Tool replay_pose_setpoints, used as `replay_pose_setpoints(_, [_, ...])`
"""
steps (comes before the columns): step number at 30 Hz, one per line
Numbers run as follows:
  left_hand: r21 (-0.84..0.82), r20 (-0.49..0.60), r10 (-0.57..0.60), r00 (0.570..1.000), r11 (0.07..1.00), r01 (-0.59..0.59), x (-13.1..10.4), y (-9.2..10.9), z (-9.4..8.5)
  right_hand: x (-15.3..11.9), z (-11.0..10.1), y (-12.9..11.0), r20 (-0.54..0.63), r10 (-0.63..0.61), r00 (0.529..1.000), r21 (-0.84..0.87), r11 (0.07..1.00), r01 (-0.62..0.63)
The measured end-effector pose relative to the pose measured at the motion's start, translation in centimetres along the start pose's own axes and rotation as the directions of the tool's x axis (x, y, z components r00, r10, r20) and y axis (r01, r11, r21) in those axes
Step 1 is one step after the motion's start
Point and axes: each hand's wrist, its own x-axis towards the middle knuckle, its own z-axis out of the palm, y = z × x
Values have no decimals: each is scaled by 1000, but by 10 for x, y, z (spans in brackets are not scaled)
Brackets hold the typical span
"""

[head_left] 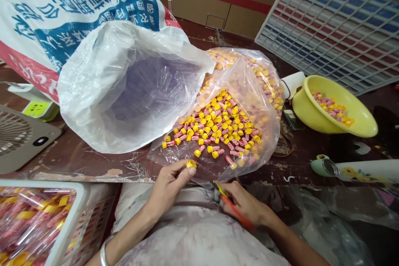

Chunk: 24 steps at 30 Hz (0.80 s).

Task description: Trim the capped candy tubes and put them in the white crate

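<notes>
Between thumb and forefinger, my left hand (171, 183) pinches a yellow cap (191, 163) at the table's front edge. To its right, my right hand (241, 203) is closed around a tool with orange-red handles (235, 210), blurred in part. Just beyond both hands lies an open clear plastic bag (268, 149), with many yellow-capped pieces (218, 124) with red-and-white wrapped stems spilling toward its mouth. Left of it, a large white sack (90, 112) gapes open, showing clear plastic tubes (156, 87) inside.
A yellow bowl (330, 122) with more pieces sits at the right, near a flowered white cylinder (368, 171). A white basket (79, 216) of filled tubes stands lower left, below a grey fan (28, 137). Cardboard boxes (202, 4) and a white wire rack (330, 29) are behind.
</notes>
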Motion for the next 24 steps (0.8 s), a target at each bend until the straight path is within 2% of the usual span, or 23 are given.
replay_pose_setpoints(3, [-10,-34,-10,999,1000,10,-2,-2,-3,0,-4,7,-75,22,997,143,990,-11])
replay_pose_setpoints(5, [-36,-40,-5,999,999,3,-2,-4,-5,-3,-8,6,-162,22,987,61,998,-12])
replay_pose_setpoints(7, [-39,-30,-1,1000,999,0,-2,-5,-5,-7,-12,1,-201,20,979,-112,993,-43])
replay_pose_setpoints(10, [-25,-7,1,1000,1000,-1,0,-6,-4,-10,-11,-6,-173,29,985,-373,923,-93])
replay_pose_setpoints(12, [-36,8,10,1000,999,-10,1,-6,-2,-10,-9,-9,-160,31,987,-475,874,-104])
replay_pose_setpoints(17, [-62,66,-18,998,998,22,-1,-6,1,-9,-7,-16,-114,55,992,-549,829,-109])
replay_pose_setpoints(24, [-126,90,-52,995,990,63,-2,-6,3,-8,-7,-22,-99,98,990,-572,809,-137])
